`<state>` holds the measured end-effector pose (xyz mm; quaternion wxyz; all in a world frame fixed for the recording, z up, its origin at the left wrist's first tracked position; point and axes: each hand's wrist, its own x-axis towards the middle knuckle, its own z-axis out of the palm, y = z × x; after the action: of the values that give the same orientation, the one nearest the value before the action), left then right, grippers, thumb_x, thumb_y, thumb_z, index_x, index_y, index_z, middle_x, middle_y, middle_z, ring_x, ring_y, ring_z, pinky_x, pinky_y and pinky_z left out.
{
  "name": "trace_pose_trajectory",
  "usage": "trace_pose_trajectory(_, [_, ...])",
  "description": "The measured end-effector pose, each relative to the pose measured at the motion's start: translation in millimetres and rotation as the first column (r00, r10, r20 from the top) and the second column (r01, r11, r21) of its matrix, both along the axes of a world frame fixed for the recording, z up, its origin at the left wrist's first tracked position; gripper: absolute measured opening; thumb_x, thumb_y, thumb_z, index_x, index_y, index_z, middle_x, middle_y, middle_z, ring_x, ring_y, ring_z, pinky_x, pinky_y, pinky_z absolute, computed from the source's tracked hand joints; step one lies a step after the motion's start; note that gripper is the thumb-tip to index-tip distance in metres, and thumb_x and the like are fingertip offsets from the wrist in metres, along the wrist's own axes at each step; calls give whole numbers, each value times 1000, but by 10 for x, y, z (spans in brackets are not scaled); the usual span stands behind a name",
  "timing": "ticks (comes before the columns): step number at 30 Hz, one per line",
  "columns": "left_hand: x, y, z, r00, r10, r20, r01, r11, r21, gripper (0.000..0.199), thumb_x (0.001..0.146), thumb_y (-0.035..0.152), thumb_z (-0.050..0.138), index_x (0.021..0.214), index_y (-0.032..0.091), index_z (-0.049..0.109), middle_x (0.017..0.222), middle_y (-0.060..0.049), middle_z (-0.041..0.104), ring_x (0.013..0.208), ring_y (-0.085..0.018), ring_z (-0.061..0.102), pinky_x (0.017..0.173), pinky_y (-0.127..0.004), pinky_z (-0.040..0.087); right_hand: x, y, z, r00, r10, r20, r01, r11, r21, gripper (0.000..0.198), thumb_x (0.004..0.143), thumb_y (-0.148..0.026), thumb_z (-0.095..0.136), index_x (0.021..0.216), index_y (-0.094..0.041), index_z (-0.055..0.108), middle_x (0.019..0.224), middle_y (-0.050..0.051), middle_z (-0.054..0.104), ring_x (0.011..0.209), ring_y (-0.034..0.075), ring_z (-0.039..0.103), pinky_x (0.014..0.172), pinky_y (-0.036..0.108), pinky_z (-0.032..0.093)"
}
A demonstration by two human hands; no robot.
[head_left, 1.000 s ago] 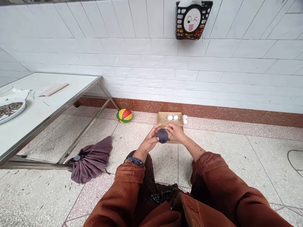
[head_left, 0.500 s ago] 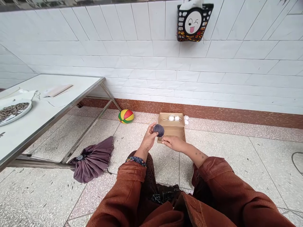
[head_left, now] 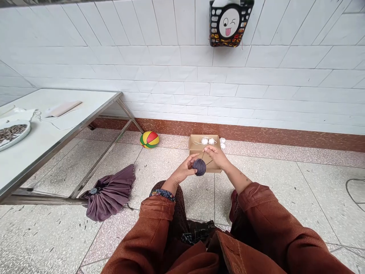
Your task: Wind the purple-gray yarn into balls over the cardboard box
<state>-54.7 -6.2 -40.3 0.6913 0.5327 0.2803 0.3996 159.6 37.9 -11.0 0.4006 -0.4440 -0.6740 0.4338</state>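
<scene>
A dark purple-grey ball of yarn (head_left: 199, 167) rests in my left hand (head_left: 184, 169), whose thumb and fingers curve around its left side. My right hand (head_left: 216, 155) is a little above and to the right, pinching a strand of the same yarn (head_left: 202, 155) that runs up from the ball. Behind both hands an open cardboard box (head_left: 218, 166) stands on the floor. Two small white balls of yarn (head_left: 208, 141) with loose thread lie in its raised far part. More white balls (head_left: 222, 143) sit just right of the box.
To the left stands a metal-framed table (head_left: 94, 108) with a plate of dark pieces (head_left: 17, 133). A folded purple umbrella (head_left: 111, 194) lies by its leg, and a colourful ball (head_left: 149, 139) near the wall. A black basket (head_left: 231, 24) hangs on the tiled wall.
The yarn ball has moved down and slightly right with my left hand. My right hand has risen from beside the ball, and a strand now stretches between it and the ball.
</scene>
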Motion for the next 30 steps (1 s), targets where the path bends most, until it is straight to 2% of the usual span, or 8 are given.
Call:
trace_pose_trajectory(4, [-18, -54, 90, 992, 6, 129, 4, 997, -81, 75, 72, 25, 79, 143, 27, 54, 116, -7, 64, 102, -22, 59, 90, -32, 42, -53, 19, -141, 997, -7, 75, 7, 1000, -5, 37, 96, -52, 50, 85, -20, 64, 69, -2, 55, 67, 16, 50, 66, 27, 41])
trace_pose_trajectory(8, [-28, -79, 142, 963, 108, 246, -62, 980, -188, 66, 74, 27, 76, 138, 24, 60, 126, -9, 63, 109, -23, 60, 95, -35, 44, -175, -22, -277, 970, 18, 244, -12, 1000, -28, 35, 99, -44, 47, 77, -20, 61, 63, -2, 55, 61, 15, 51, 61, 25, 39])
trace_pose_trajectory(12, [-39, -34, 96, 945, 205, 256, -149, 964, -221, 60, 71, 30, 78, 128, 18, 65, 122, -12, 66, 112, -27, 61, 99, -40, 44, -248, -86, -340, 942, 41, 334, -37, 999, -18, 31, 99, -32, 49, 73, -20, 61, 63, -1, 59, 63, 16, 55, 62, 25, 39])
trace_pose_trajectory(18, [-59, 57, 3, 898, 383, 215, -341, 917, -208, 46, 71, 28, 78, 115, 20, 66, 112, -7, 68, 106, -22, 61, 99, -38, 42, -269, -207, -306, 895, 154, 418, -160, 987, -21, 19, 100, -27, 52, 91, -21, 68, 75, 0, 69, 71, 17, 63, 67, 25, 42])
trace_pose_trajectory(23, [-46, 80, -53, 889, 432, 153, -407, 897, -171, 48, 71, 28, 79, 115, 21, 62, 110, -5, 67, 103, -19, 61, 100, -36, 41, -309, -292, -273, 845, 247, 473, -274, 962, -13, 17, 98, -27, 56, 87, -21, 68, 79, 1, 70, 74, 17, 63, 68, 25, 42])
trace_pose_trajectory(25, [-35, 84, -78, 877, 465, 118, -446, 882, -154, 50, 70, 28, 80, 116, 21, 61, 111, -5, 66, 105, -19, 60, 101, -36, 41, -325, -324, -256, 816, 301, 494, -357, 934, 20, 18, 98, -27, 58, 83, -21, 66, 81, 2, 70, 76, 17, 62, 69, 25, 42])
trace_pose_trajectory(28, [-21, 83, -109, 878, 478, -15, -478, 876, -66, 59, 71, 29, 80, 126, 22, 57, 117, -6, 64, 110, -22, 58, 102, -37, 40, -321, -353, -204, 798, 378, 469, -469, 879, 89, 19, 98, -29, 57, 83, -21, 64, 80, 1, 68, 76, 17, 61, 70, 26, 42])
trace_pose_trajectory(30, [-14, 74, -123, 876, 459, -150, -455, 889, 62, 70, 70, 30, 82, 133, 22, 54, 125, -9, 60, 117, -25, 56, 106, -41, 39, -293, -341, -148, 841, 378, 386, -453, 883, 122, 22, 100, -33, 55, 84, -21, 65, 79, 1, 67, 74, 16, 60, 70, 26, 43])
